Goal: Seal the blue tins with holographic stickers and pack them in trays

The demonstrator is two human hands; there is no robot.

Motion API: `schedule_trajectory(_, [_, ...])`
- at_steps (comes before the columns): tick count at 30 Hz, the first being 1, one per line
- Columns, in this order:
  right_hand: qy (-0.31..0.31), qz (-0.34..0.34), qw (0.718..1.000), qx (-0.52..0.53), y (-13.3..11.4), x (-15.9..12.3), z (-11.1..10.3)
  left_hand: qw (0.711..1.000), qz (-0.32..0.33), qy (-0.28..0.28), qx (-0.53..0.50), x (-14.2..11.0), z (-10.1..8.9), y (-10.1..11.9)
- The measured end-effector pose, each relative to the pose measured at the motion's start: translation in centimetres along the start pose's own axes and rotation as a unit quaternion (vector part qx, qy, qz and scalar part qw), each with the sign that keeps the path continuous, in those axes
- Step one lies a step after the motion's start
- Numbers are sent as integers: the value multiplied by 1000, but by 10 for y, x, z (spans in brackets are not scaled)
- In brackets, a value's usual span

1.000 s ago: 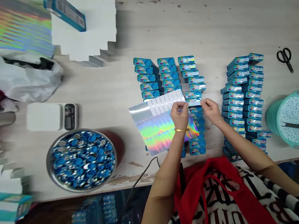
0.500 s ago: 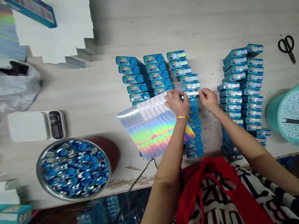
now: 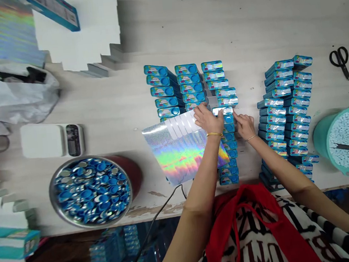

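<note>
My left hand (image 3: 209, 119) has its fingers on a shiny rainbow sticker sheet (image 3: 183, 157), and its thumb reaches onto a sticker strip (image 3: 226, 110). This strip lies across the top end of a blue candy box in the middle rows. The fingers of my right hand (image 3: 244, 125) are bent together at the strip's right end. Several blue boxes (image 3: 219, 84) above it bear shiny strips, while boxes (image 3: 230, 145) below show a bare round blue recess. Part of the row is hidden under the sheet and my left hand.
More boxes (image 3: 271, 110) stand in rows to the right, beside scissors (image 3: 340, 62) and a turquoise tub (image 3: 321, 137) of white pellets. At left are a white scale (image 3: 42, 141), a metal pot (image 3: 134, 174) of blue lids and a stack of white sheets (image 3: 81, 28). A black cable (image 3: 158, 215) crosses the table edge.
The strip, earlier stretched between my two hands, now lies on the box top. My left thumb has come onto it, and my right hand has lowered slightly. The view has shifted a little.
</note>
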State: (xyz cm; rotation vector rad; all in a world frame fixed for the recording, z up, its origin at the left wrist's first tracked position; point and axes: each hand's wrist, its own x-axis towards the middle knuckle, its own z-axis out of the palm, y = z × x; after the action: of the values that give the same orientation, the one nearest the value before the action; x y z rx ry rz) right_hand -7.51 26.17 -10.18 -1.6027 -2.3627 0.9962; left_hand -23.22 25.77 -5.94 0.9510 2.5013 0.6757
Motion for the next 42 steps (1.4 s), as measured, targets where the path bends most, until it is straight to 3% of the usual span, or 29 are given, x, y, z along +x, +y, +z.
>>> schedule_trajectory(3, [15,-7,995,-97,-5,3,-23,997,71,-15,-33,3,-14,-12])
schedule_trajectory(7, [106,-75,986,-100,-54,12,-37,970,236,-24,-57,31,-69,-66])
schedule_trajectory(9, [71,-147,982,-97,-95,18,-27,971,239,8,-1,50,-102,-101])
schedule_trajectory(11, [3,-204,973,-110,-138,26,-6,977,199,10,76,66,-127,-131])
schedule_trajectory(15, [-113,-227,956,-148,-190,44,40,965,169,-80,182,79,-144,-158])
schedule_trajectory(19, [-131,-211,953,-171,-195,54,64,955,205,-97,190,76,-139,-162])
schedule_trajectory(25, [-123,-194,960,-163,-191,53,65,958,245,-72,133,68,-138,-170])
schedule_trajectory(30, [-131,-181,966,-133,-194,58,64,965,239,-55,90,21,-162,-164])
schedule_trajectory(33, [-109,-163,980,-22,-189,57,60,983,179,46,-9,-16,-186,-149])
schedule_trajectory(36, [-64,-118,970,205,-181,38,48,970,97,131,-180,-39,-197,-128])
schedule_trajectory(39, [-70,-61,919,382,-170,1,29,939,26,115,-323,-46,-184,-109])
schedule_trajectory(42, [-57,-24,898,436,-157,-34,10,908,-34,55,-414,-51,-152,-95])
